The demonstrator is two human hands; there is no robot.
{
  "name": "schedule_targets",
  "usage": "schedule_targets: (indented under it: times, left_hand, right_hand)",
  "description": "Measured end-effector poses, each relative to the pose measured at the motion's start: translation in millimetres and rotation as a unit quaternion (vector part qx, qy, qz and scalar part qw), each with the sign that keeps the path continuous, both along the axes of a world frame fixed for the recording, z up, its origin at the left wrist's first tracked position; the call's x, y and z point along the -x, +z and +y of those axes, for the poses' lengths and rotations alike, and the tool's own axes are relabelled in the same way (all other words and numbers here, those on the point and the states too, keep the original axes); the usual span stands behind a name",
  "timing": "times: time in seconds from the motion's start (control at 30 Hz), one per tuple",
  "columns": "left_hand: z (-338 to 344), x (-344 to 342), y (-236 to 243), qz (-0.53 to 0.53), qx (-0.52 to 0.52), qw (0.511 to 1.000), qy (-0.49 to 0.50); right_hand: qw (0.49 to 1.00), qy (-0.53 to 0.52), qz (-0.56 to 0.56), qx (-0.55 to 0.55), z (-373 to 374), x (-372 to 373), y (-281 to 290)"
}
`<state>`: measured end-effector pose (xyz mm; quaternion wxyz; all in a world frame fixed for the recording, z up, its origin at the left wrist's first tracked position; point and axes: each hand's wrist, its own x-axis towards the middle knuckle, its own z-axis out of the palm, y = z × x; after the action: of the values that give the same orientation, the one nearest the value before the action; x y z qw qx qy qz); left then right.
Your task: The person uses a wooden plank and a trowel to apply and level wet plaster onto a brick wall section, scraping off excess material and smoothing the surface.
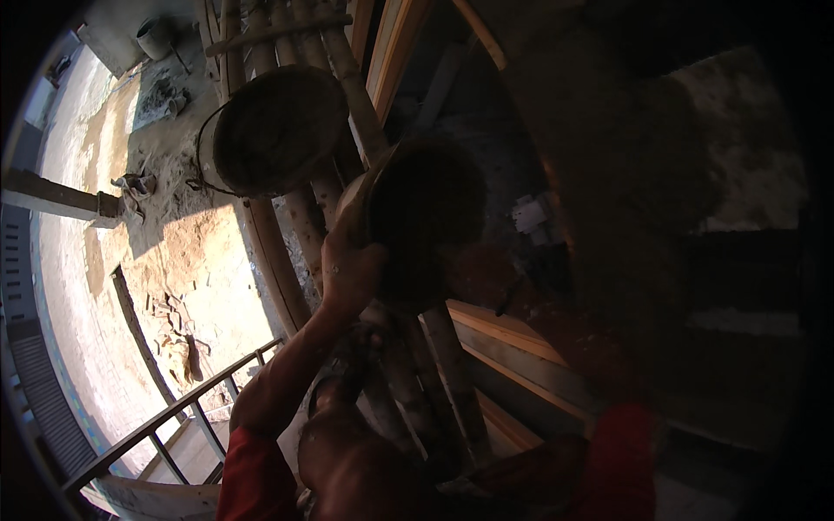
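Note:
My left hand [352,271] is closed on the left side of a dark round basin [426,217], which is tilted in front of me. Its inside is in deep shadow, so I cannot make out any contents. My right hand [482,271] is at the basin's lower right; shadow hides its fingers and its hold. Just beyond, to the upper left, a bucket [282,130] with a thin wire handle rests on a platform of round wooden poles [304,226]. The bucket's inside also looks dark.
My bare knee and foot [334,399] are on the poles below the basin. A metal railing [182,404] runs at lower left above sunlit ground with scattered debris [174,321]. Wooden frame pieces [512,334] lie to the right, near a dark wall [643,191].

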<state>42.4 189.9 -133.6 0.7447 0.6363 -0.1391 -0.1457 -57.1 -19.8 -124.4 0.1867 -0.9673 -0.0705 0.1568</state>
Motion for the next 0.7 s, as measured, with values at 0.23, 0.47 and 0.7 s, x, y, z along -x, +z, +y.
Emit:
schedule_targets:
  times: [0.23, 0.47, 0.7]
  left_hand:
    - [11, -2, -2, 0.088, -0.011, 0.996, -0.001]
    - [3, -3, -10, 0.121, 0.029, 0.99, 0.061]
    - [14, -7, -22, 0.102, -0.001, 0.991, 0.081]
  right_hand:
    - [0.98, -0.133, -0.11, -0.103, -24, 15, -16]
    - [0.978, -0.194, -0.055, -0.056, -38, 6, 27]
    - [0.962, -0.093, -0.236, 0.098, -27, -25, 148]
